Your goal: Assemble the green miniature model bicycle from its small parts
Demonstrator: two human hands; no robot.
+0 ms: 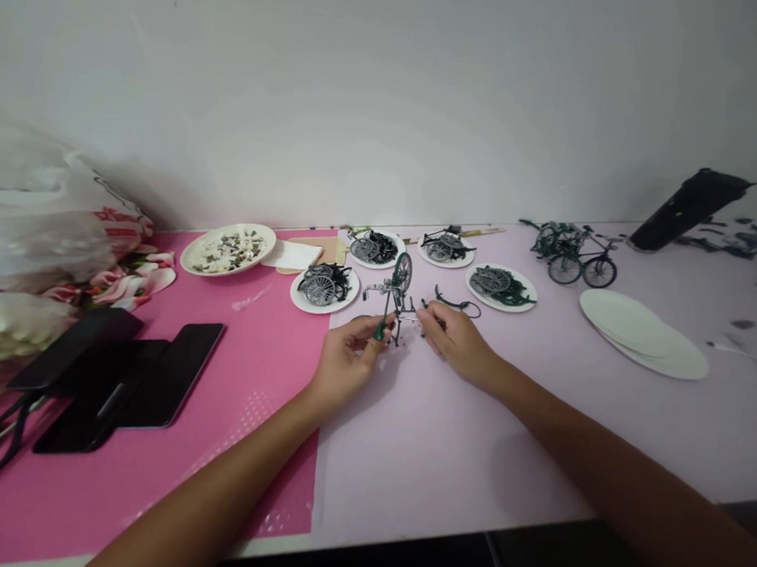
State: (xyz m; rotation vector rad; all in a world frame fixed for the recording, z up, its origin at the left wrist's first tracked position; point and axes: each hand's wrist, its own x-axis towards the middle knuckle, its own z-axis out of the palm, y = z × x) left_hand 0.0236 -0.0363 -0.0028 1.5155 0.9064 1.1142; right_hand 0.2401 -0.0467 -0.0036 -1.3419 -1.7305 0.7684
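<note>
My left hand (pixel 346 358) pinches a part-built toy bicycle (pixel 386 305) by its green frame, holding it above the table. A thin spoked wheel (pixel 403 270) sits at its far end, and grey handlebar-like bars stick out at the left. Close by on the right, my right hand (pixel 463 338) has thumb and fingers pressed together at the bicycle's side; what they grip is small, dark and mostly hidden. Beyond the right hand lies a curved dark part (pixel 458 302) with a thin loop.
Plates of black parts (pixel 324 290), (pixel 377 249), (pixel 446 248) and green parts (pixel 503 291) stand behind. Finished toy bicycles (pixel 582 260), stacked white plates (pixel 645 334) and a black object (pixel 691 208) are right. Left are a bowl (pixel 227 250), phones (pixel 177 370) and plastic bags (pixel 37 211).
</note>
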